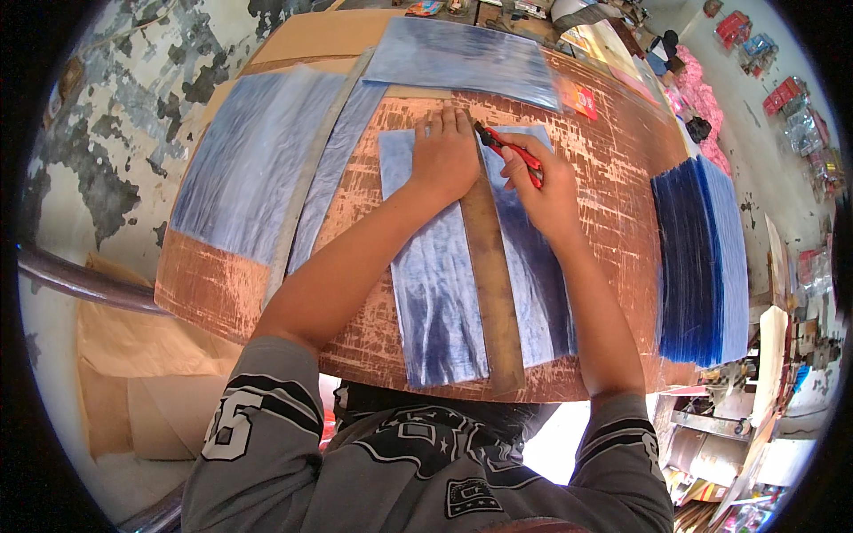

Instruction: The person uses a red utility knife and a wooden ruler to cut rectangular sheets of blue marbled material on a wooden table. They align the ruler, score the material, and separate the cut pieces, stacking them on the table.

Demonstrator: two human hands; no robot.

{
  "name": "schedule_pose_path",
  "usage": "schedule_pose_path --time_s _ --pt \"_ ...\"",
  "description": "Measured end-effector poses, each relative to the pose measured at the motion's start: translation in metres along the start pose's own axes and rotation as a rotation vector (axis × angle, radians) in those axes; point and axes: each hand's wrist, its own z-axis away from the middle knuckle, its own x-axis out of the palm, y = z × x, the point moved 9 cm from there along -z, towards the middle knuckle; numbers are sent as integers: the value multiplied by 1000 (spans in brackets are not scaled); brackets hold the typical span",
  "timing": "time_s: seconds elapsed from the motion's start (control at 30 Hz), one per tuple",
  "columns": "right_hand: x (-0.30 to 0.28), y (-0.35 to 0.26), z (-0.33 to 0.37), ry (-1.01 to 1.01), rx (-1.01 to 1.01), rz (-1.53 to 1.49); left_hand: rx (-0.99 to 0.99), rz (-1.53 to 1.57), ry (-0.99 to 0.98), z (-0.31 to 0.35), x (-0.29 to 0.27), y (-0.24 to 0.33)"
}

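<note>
A translucent blue plastic sheet (435, 293) lies on the worn brown table in front of me. A long, flat, brownish straightedge (493, 284) runs down over it, from far to near. My left hand (444, 151) presses flat near the straightedge's far end, fingers stretched out. Just to its right, my right hand (546, 186) grips a red-handled hand tool (524, 155) with a black head. The tool's head points at the straightedge's far end, beside my left fingers. Whether it is pliers or a cutter, and whether its tip touches the sheet, I cannot tell.
More blue sheets (253, 151) lie at the left under a second long strip (311, 178). Another blue stack (462, 58) rests at the far edge. A tall dark-blue pile (702, 266) stands on the right. Brown cardboard (320, 40) covers the far left corner.
</note>
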Motion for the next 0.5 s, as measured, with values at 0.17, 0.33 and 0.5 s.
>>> schedule_pose_path --time_s 0.17,0.33,0.5 --pt "-5 -8 0 30 -88 126 -1 42 -55 -3 -4 1" --pt "-8 -29 5 85 -226 198 -2 31 -64 -1 -6 0" --pt "-10 -37 9 29 -246 200 4 39 -47 -1 -10 4"
